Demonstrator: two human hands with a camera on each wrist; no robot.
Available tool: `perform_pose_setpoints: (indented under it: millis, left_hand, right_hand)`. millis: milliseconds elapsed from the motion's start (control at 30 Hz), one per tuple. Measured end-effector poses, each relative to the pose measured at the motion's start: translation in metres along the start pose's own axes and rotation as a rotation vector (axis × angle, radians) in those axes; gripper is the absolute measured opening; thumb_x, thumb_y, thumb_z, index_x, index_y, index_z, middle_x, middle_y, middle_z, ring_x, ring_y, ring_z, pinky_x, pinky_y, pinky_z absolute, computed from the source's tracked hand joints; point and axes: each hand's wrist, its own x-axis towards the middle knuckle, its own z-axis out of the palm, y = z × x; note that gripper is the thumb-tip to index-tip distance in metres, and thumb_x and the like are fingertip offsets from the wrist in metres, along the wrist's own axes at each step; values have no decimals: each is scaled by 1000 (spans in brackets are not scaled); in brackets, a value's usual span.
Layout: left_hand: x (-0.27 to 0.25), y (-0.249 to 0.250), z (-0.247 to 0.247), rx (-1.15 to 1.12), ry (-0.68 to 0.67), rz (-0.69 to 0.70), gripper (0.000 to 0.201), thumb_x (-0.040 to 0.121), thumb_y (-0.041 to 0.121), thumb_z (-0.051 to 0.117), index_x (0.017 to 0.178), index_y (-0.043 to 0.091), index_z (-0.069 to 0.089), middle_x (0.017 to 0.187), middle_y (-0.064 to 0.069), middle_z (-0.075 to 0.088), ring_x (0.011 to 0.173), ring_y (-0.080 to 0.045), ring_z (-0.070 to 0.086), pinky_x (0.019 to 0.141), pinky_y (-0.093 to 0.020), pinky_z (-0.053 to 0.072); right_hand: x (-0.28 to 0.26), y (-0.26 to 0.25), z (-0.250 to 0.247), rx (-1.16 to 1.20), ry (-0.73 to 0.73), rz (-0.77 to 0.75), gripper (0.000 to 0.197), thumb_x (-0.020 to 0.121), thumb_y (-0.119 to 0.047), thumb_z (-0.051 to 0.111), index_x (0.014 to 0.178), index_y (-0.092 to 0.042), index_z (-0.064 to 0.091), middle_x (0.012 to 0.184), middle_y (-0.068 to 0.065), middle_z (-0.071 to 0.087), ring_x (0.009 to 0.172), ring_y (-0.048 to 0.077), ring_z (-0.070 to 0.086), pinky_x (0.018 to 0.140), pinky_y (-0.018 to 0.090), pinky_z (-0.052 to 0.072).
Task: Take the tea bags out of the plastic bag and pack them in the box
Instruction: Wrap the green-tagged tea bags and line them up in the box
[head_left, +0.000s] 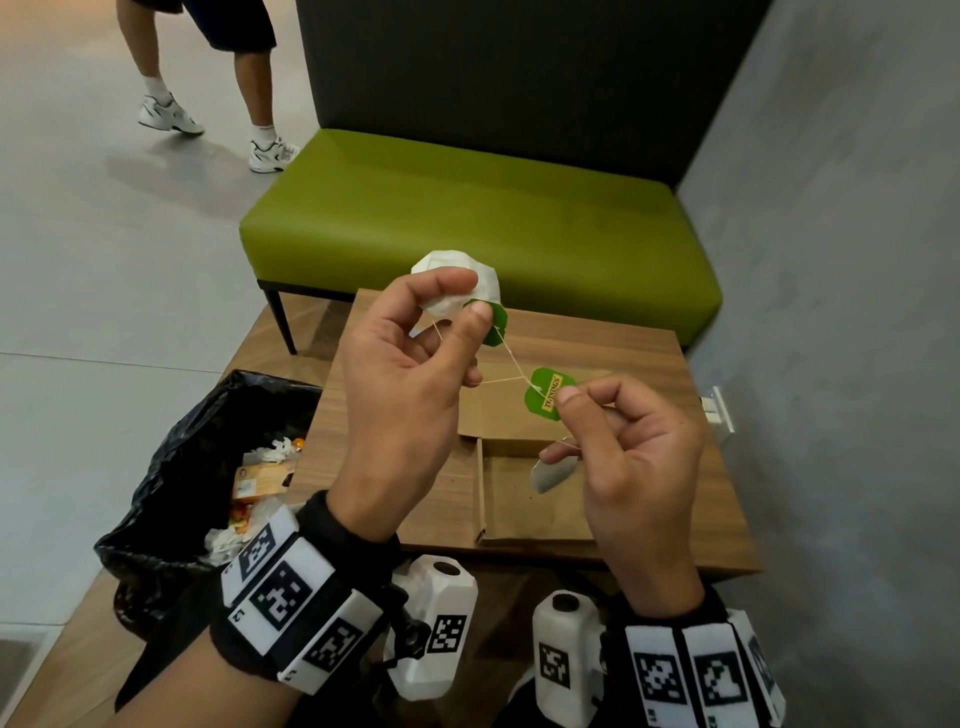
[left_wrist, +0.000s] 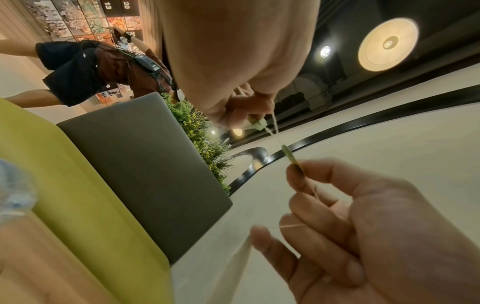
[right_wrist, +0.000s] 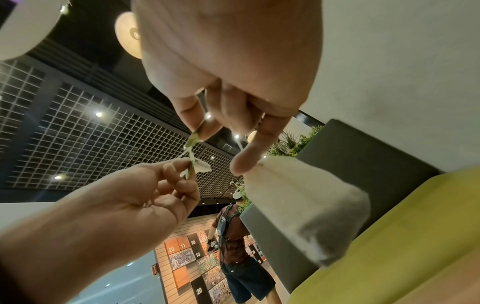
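Note:
My left hand (head_left: 475, 299) is raised over the table and grips a white tea bag (head_left: 457, 278), its thumb pinching a green tag (head_left: 496, 325). My right hand (head_left: 566, 395) pinches a second green tag (head_left: 545, 392); another tea bag (head_left: 553, 475) hangs on its string below that hand's little finger. Thin strings (head_left: 511, 364) cross between the two hands. Under them an open brown cardboard box (head_left: 519, 512) lies on the wooden table. In the right wrist view the hanging tea bag (right_wrist: 306, 205) fills the right side. A black plastic bag (head_left: 208, 441) stands left of the table.
The wooden table (head_left: 717, 519) stands against a grey wall (head_left: 831, 260) on the right. A green bench (head_left: 467, 218) stands behind it. The black bag holds wrappers and crumpled paper. A person's legs (head_left: 249, 78) cross the floor at the far left.

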Motion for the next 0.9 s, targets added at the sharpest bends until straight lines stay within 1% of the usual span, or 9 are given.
perform_pose_setpoints:
  millis: [100, 233, 333, 433, 500, 567, 667, 800, 900]
  left_hand:
    - [1, -1, -1, -14, 10, -21, 16, 90, 4, 68, 103, 13, 66, 96, 0, 69, 50, -4, 52, 54, -19, 51]
    - [-1, -1, -1, -21, -27, -4, 16, 89, 4, 68, 102, 13, 65, 89, 5, 69, 49, -6, 51, 52, -21, 49]
    - [-1, 0, -1, -18, -23, 0, 18, 88, 2, 69, 102, 13, 65, 85, 4, 70, 49, -7, 50, 51, -20, 49]
    - [1, 1, -2, 2, 0, 0, 20, 87, 1, 70, 103, 12, 65, 84, 0, 68, 47, -7, 50, 51, -20, 48]
    - [2, 0, -3, 6, 8, -3, 19, 87, 0, 70, 102, 12, 66, 83, -2, 68, 47, -8, 50, 51, -21, 48]
    - [2, 0, -3, 5, 10, -10, 19, 88, 1, 70, 102, 12, 66, 84, -4, 68, 47, -9, 50, 51, -22, 48]
    - [2, 1, -2, 2, 6, -18, 18, 88, 1, 70, 103, 11, 66, 85, -4, 68, 47, -8, 50, 52, -23, 50]
    - [2, 0, -2, 0, -3, -38, 17, 88, 4, 70, 103, 10, 66, 89, -5, 69, 48, -7, 51, 51, -21, 47]
    - [0, -2, -1, -5, -19, -51, 16, 89, 6, 70, 103, 11, 66, 78, 4, 70, 47, -9, 50, 50, -23, 47]
  right_hand:
    - [1, 0, -1, 2, -27, 15, 22, 86, -26, 68, 74, -8, 67, 56, 21, 59, 47, 42, 55, 45, 45, 51]
    - [3, 2, -2, -2, -77, 166, 2, 92, -13, 69, 93, -13, 69, 61, 30, 62, 53, 44, 65, 54, 27, 56]
    - [1, 1, -1, -27, -54, 158, 25, 90, -11, 70, 112, -21, 65, 58, 37, 56, 54, 53, 60, 58, 18, 54]
    - [-1, -3, 1, -22, -33, 54, 28, 91, -5, 67, 109, -27, 68, 55, 34, 56, 49, 50, 56, 58, 16, 53]
    - [-1, -6, 2, -29, -43, -12, 32, 93, 0, 63, 102, -29, 72, 59, 28, 60, 49, 49, 53, 49, 24, 50]
    - [-1, -6, 3, -47, -76, -33, 35, 93, 3, 61, 97, -30, 73, 71, 19, 67, 50, 46, 53, 47, 42, 47]
    - [0, -2, 2, -93, -149, 8, 21, 90, -18, 67, 102, -34, 74, 52, 8, 61, 46, 45, 51, 52, 57, 49]
    - [2, -3, 3, -137, -192, 92, 34, 78, -48, 72, 111, -41, 70, 43, -8, 33, 40, 26, 29, 40, 45, 38]
    - [4, -3, 6, -105, -180, 100, 25, 80, -46, 74, 104, -40, 74, 43, -3, 40, 41, 41, 39, 43, 59, 45]
